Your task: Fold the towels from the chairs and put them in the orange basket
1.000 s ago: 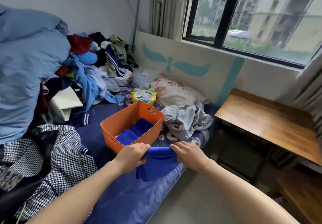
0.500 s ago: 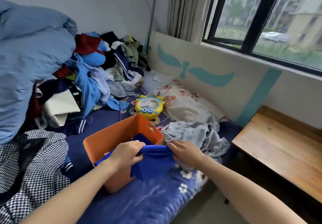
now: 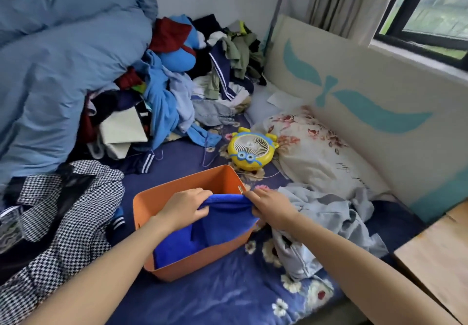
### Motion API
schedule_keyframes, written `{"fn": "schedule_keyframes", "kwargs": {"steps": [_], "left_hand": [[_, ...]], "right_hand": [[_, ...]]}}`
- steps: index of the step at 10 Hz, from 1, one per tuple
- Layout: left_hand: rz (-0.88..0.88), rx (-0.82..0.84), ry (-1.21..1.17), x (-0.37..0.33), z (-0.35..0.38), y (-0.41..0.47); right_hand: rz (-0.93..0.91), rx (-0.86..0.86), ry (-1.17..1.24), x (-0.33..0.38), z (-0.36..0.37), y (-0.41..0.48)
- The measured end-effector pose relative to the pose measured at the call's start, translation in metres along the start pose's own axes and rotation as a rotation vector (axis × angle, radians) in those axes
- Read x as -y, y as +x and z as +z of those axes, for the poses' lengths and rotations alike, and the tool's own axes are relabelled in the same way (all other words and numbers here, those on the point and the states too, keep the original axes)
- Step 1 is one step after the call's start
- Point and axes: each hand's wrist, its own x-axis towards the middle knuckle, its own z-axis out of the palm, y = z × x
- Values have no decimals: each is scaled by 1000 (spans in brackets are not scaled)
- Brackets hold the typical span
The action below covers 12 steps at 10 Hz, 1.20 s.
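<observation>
Fingers (image 3: pixel 201 194) on both hands are curled and pinching the top edge of a blue towel (image 3: pixel 225 226), left hand (image 3: pixel 184 210) at one end, right hand (image 3: pixel 272 208) at the other. It hangs down into the orange basket (image 3: pixel 177 195), over more blue cloth (image 3: pixel 174 247) at the bottom. Basket sits on the bed (image 3: pixel 228 297), yellow fan (image 3: pixel 249 151) just behind it, grey garment (image 3: pixel 326 213) right beside it.
</observation>
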Motion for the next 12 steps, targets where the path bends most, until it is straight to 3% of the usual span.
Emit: {"fn": "schedule_keyframes", "kwargs": {"steps": [3,4,5,6,7,8,9,10,12], "left_hand": [[-228,114,-94,76,36,50],[-275,84,-133,98,56,67],[-253,16,-107,104,79,73],[-206,133,6,98,115,60],[-235,493,17,84,171,39],[-293,792,1,71,214,21],[-335,912,-12,68,231,13],[-343,862,-11,67,231,12],[-401,703,27,74,187,26]], "right_hand": [[-28,138,-25,-36,70,91],[-1,145,-8,-53,92,116],[0,169,-7,-64,117,124],[-97,283,-70,-62,147,106],[-184,568,-101,-47,183,81],[-183,1015,-86,-29,223,58],[-99,1256,-96,-18,238,54],[-53,1266,-64,-15,246,55],[67,1055,25,-29,207,81]]}}
